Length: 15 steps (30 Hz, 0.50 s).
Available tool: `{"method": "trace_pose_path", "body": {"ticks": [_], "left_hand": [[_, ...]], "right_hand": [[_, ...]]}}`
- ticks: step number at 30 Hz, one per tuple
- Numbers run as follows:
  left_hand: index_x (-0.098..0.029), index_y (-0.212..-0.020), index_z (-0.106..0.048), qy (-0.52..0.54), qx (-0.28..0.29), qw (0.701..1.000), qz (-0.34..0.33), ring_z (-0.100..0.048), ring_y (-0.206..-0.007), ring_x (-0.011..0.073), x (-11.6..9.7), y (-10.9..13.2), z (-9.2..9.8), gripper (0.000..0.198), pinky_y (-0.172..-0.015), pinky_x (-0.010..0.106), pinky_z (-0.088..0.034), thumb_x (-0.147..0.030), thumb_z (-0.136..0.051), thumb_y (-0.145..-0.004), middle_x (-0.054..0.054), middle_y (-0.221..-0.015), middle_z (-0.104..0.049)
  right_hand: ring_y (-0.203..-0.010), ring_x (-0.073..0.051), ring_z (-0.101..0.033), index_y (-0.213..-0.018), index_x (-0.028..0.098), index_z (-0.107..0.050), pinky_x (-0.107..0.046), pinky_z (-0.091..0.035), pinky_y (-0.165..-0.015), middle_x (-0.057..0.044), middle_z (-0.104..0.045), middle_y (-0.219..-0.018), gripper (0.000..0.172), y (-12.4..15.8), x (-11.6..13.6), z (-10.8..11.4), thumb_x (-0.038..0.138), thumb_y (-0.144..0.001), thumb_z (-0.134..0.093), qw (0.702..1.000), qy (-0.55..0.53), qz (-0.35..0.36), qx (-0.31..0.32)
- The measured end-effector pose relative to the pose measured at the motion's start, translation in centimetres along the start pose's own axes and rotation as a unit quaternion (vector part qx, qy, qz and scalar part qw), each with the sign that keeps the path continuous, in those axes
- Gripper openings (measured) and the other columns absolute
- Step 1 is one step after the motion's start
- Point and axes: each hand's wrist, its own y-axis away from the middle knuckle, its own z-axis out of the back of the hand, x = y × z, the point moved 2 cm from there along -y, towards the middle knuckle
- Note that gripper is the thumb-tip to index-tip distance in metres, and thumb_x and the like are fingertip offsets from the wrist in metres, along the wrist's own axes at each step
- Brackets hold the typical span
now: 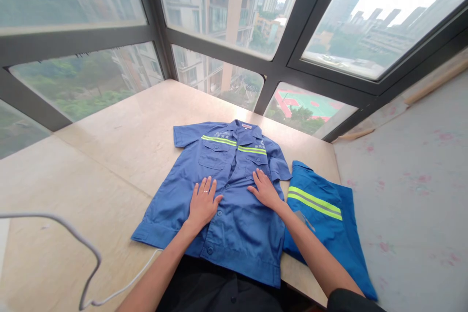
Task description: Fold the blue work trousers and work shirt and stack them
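A blue short-sleeved work shirt (241,224) lies spread face up, its collar toward the windows and its hem at the near edge. Yellow-green reflective stripes cross its chest above two flap pockets. My left hand (203,202) rests flat on the shirt front, left of the button line, a ring on one finger. On the other side of the buttons, just below the chest pocket, my right hand (265,189) lies with its fingers spread. Neither hand grips the cloth. The shirt's lower buttons are visible between my forearms.
A folded, brighter blue garment (318,226) with a reflective stripe lies to the right, partly behind my right forearm. A white cable (93,248) loops over the pale tabletop (106,156) at left. Framed windows (215,78) border the far side; a patterned wall (409,195) stands at right.
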Motion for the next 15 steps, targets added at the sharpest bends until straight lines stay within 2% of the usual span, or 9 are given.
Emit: {"method": "trace_pose_path", "body": {"ticks": [4,7,10,12,15], "left_hand": [[-0.010,-0.139,-0.049,0.001,0.003,0.999,0.042,-0.042,-0.132,0.0345,-0.9,-1.7,1.5,0.055,-0.109,0.051,-0.030,-0.033,-0.049,-0.090,0.021,-0.140,-0.049],[-0.007,-0.136,-0.051,0.046,-0.028,0.998,0.038,-0.051,-0.121,0.0308,-2.3,-5.4,2.6,0.051,-0.102,0.043,-0.039,-0.027,-0.048,-0.089,0.020,-0.130,-0.057],[-0.010,-0.132,-0.054,0.108,-0.035,0.994,-0.004,-0.052,-0.119,0.0245,-3.5,-9.9,2.8,0.045,-0.104,0.034,-0.038,-0.020,-0.044,-0.090,0.015,-0.125,-0.060],[-0.012,-0.125,-0.061,0.124,0.007,0.992,0.000,-0.054,-0.115,0.0240,-3.8,-12.3,2.1,0.040,-0.102,0.033,-0.039,-0.018,-0.044,-0.089,0.015,-0.119,-0.062],[-0.013,-0.105,-0.070,0.125,0.063,0.990,0.028,-0.060,-0.101,0.0261,-3.5,-14.3,0.7,0.029,-0.091,0.035,-0.045,-0.019,-0.049,-0.086,0.017,-0.107,-0.063]], "right_hand": [[-0.141,-0.032,-0.032,-0.144,0.006,-0.042,-0.048,-0.031,-0.113,-0.023,-0.035,-0.149,0.063,-0.5,0.2,1.1,0.045,-0.094,-0.049,0.999,-0.033,0.010,-0.021],[-0.133,-0.028,-0.043,-0.141,0.009,-0.045,-0.045,-0.037,-0.110,-0.020,-0.048,-0.140,0.052,-2.4,1.8,3.0,0.031,-0.094,-0.047,0.995,-0.071,0.022,-0.073],[-0.127,-0.023,-0.049,-0.139,0.014,-0.046,-0.039,-0.041,-0.107,-0.014,-0.053,-0.136,0.050,-5.2,4.0,4.6,0.015,-0.090,-0.042,0.988,-0.097,0.072,-0.095],[-0.123,-0.020,-0.052,-0.138,0.017,-0.048,-0.035,-0.044,-0.102,-0.011,-0.055,-0.134,0.053,-7.2,5.3,4.9,0.008,-0.086,-0.040,0.987,-0.094,0.109,-0.071],[-0.113,-0.020,-0.058,-0.131,0.016,-0.053,-0.031,-0.047,-0.094,-0.011,-0.060,-0.127,0.055,-9.7,5.9,4.3,0.002,-0.079,-0.042,0.989,-0.048,0.140,0.013]]}}
